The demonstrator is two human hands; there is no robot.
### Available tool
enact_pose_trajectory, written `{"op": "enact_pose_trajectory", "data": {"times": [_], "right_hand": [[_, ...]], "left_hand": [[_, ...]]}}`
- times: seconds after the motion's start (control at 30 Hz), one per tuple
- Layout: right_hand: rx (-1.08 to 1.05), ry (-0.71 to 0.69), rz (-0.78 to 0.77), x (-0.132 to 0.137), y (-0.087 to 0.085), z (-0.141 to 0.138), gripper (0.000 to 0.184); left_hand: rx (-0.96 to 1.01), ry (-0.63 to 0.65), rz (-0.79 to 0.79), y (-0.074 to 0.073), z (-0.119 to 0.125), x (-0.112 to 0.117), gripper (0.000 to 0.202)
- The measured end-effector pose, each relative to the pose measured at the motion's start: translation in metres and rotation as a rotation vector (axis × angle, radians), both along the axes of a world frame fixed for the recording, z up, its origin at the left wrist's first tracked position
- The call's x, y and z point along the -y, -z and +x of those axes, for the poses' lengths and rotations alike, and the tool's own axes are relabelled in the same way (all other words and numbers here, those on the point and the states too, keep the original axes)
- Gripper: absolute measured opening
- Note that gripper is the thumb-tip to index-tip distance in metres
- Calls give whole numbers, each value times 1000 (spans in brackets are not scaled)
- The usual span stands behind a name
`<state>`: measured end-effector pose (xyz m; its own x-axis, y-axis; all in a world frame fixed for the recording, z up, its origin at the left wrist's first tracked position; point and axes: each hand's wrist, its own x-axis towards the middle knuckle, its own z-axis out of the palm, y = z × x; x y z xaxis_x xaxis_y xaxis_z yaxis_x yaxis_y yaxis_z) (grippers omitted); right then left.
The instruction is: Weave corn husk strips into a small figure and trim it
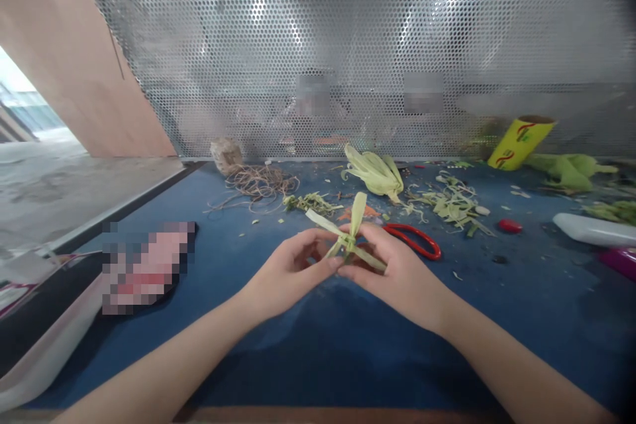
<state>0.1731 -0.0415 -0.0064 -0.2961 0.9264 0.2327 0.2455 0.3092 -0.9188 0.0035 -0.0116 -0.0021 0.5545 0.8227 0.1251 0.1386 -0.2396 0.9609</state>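
Note:
Between my two hands, above the blue table [318, 371], is a small knotted piece of pale green corn husk [350, 242] with several flat strips sticking out. My left hand [293, 265] pinches its left side between thumb and fingers. On the other side my right hand [392, 265] is closed on it, thumb below the knot. Just behind my right hand lie scissors with red handles [427, 246], their blades hidden. Farther back sits a bunch of corn husk leaves [375, 175].
A tangle of brown twine [261, 182] lies at the back left, husk scraps [454, 205] at the back right. A yellow tube [519, 142] leans near the perforated metal panel [348, 46]. A white object [596, 228] rests at the right, a blurred phone-like object [154, 265] at the left.

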Motion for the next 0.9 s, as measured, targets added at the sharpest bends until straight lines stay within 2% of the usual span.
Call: {"op": "enact_pose_trajectory", "data": {"times": [0.17, 0.27, 0.43, 0.53, 0.63, 0.8, 0.9], "right_hand": [[236, -74, 142, 4, -1, 2, 31], [305, -88, 190, 5, -1, 2, 33], [277, -129, 133, 4, 0, 2, 31], [195, -99, 67, 1, 1, 4, 34], [150, -36, 68, -2, 4, 5, 43], [160, -32, 36, -5, 6, 6, 46], [192, -6, 66, -4, 1, 10, 42]], "left_hand": [[71, -62, -48, 11, 1, -2, 34], [136, -101, -97, 15, 5, -3, 38], [232, -55, -302, 13, 10, -2, 24], [189, -113, -250, 8, 9, -1, 15], [153, -166, -171, 6, 6, 0, 14], [102, -110, -160, 8, 2, -3, 12], [74, -130, -147, 7, 0, -5, 9]]}}
